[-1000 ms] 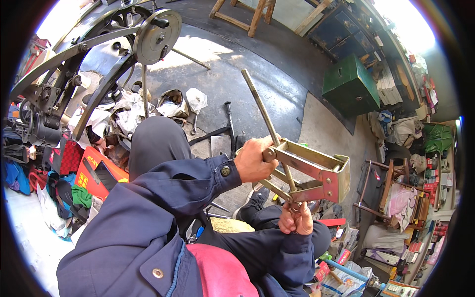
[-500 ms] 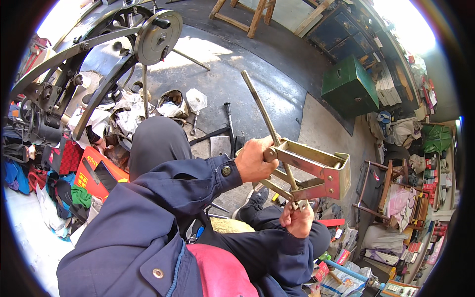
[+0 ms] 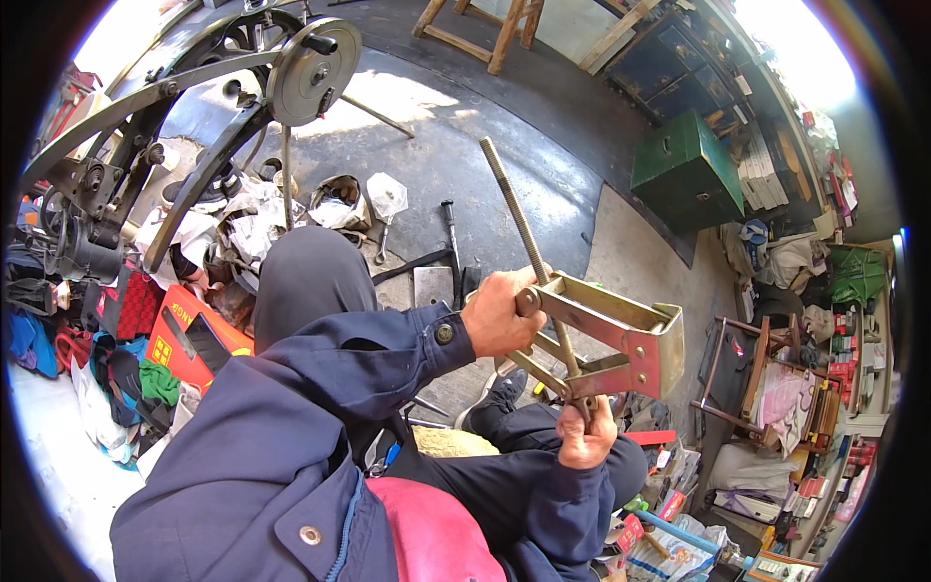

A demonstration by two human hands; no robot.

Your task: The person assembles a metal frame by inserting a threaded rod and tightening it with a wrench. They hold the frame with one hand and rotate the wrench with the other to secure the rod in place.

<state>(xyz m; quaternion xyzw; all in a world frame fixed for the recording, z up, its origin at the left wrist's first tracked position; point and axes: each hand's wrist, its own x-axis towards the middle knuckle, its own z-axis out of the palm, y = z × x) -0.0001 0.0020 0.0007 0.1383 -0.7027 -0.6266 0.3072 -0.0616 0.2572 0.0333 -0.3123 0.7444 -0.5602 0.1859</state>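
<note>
A yellowish metal scissor jack is held up in front of my lap, tilted, its wide bracket end toward the right. Its long threaded rod slants through the frame and sticks out well past the far side. My left hand is closed round the jack's left pivot, where the rod passes through. At the rod's near end, my right hand pinches the small end fitting between thumb and fingers. That fitting is partly covered by the fingertips.
A black machine with a round handwheel stands at the far left, above bags and cloths. A metal-headed tool lies on the floor ahead. Farther right are a green box and a folded chair. A blue-handled tool rests at my lap.
The end fitting has turned in my right fingers, which have shifted their grip on it. My left hand keeps its hold, and the jack has barely moved.
</note>
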